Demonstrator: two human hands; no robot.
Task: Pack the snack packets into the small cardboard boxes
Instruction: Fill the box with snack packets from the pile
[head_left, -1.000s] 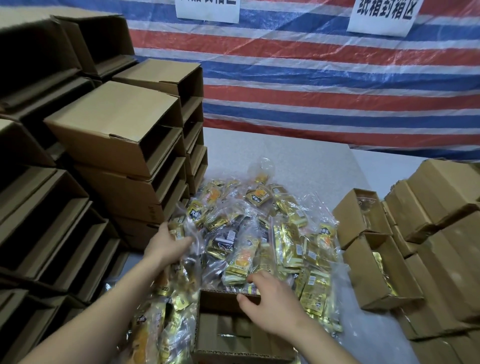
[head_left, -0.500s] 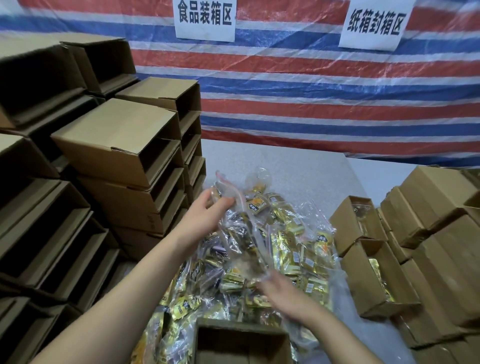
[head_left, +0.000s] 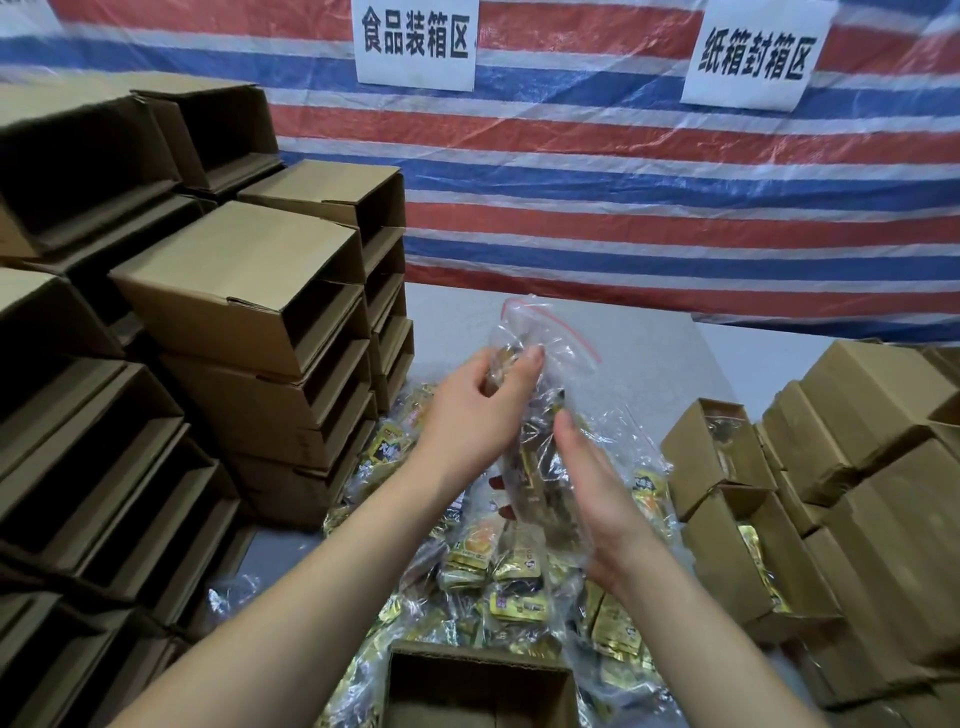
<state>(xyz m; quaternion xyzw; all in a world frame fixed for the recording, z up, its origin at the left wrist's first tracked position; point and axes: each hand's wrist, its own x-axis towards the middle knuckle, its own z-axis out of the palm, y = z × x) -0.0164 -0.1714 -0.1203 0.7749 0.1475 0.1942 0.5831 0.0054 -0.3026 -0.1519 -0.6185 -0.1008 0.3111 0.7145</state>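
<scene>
The grey table (head_left: 457, 317) carries snack packets (head_left: 519, 597) between cardboard boxes (head_left: 244, 275).

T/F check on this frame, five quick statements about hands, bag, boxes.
1. Both hands hold a clear zip bag of packets above the pile. True.
2. The left hand rests on the stacked empty boxes. False: it grips the bag's upper part.
3. The open box nearest the camera sits below the bag. True.
4. The right hand holds a tape roll. False: it supports the bag's side.
5. The right-side boxes are all sealed. False: two stand open with packets inside.
</scene>
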